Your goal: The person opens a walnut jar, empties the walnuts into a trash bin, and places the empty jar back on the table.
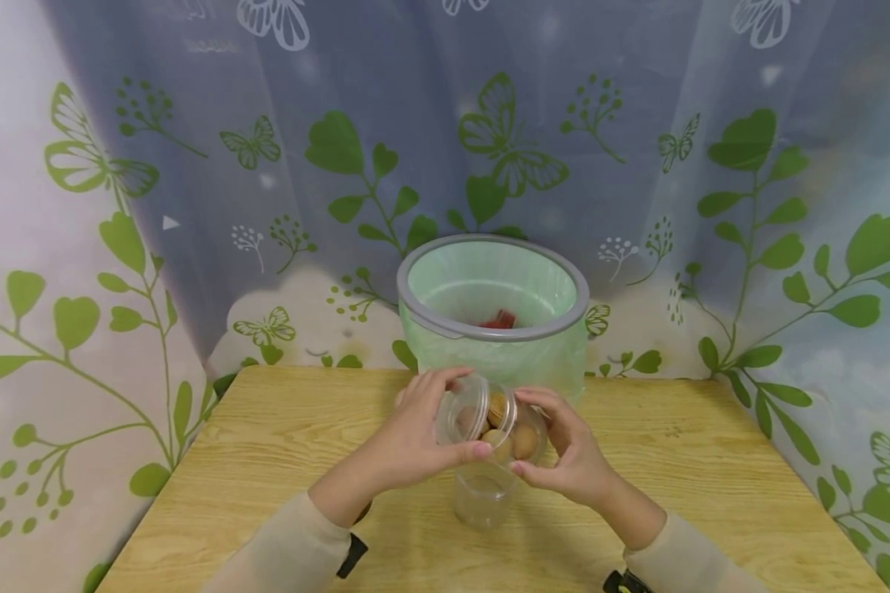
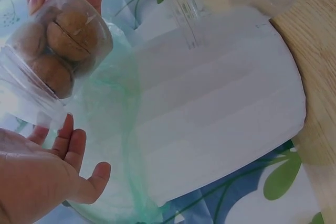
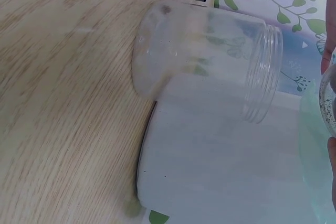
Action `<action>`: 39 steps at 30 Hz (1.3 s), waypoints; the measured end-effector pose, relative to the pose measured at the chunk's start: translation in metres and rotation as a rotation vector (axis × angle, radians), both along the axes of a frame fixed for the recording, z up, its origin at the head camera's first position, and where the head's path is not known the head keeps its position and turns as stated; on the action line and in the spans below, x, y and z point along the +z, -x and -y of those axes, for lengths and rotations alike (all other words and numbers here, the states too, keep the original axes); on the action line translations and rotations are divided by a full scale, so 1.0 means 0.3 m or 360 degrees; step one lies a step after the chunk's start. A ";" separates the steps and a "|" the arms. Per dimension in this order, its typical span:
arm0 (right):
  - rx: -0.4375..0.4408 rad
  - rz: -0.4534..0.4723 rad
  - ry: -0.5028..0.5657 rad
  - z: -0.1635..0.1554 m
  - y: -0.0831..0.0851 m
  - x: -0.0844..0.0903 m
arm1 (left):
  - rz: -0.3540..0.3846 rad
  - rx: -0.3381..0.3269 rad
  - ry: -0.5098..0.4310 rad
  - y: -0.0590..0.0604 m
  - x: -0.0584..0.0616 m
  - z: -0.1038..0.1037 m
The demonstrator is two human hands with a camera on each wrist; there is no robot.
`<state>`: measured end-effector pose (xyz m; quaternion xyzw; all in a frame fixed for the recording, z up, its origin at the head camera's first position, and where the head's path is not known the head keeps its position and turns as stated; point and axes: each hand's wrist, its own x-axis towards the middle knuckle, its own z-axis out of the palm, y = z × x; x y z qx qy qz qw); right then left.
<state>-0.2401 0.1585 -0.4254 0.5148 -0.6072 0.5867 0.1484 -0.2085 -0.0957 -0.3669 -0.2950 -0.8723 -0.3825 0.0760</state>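
A: Backdrop sheeting (image 1: 386,49)?
B: Three sides. Mostly blue-grey at back, paler at sides. Printed green leaves (image 1: 334,142), butterflies (image 1: 510,150).
A: Below?
B: Wood-grain table (image 1: 267,436), yellow-brown, far edge near the back sheeting.

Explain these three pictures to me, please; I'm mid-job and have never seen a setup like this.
There is no machine here: these are a person's two bare hands, filmed by body-worn cameras. The wide picture comes from the head, looking forward and down. The other two come from one camera on each wrist, so their scenes look tipped sideways.

The left hand and right hand hold a clear jar with what look like walnuts inside. Below it, a second clear jar stands on the wood-grain table. Behind is a grey-rimmed green bin; something red is inside, too hidden to name.
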 end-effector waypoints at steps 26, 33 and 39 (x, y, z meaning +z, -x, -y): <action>-0.0044 0.0012 -0.0008 -0.021 -0.009 -0.011 | 0.0248 0.0065 0.0002 -0.011 -0.078 0.096; -0.0039 0.0028 -0.0004 -0.023 -0.012 -0.007 | 0.0386 0.0126 0.0028 -0.006 -0.115 0.119; -0.0031 0.0024 0.0002 -0.025 -0.011 -0.008 | 0.0446 0.0149 0.0104 -0.004 -0.138 0.129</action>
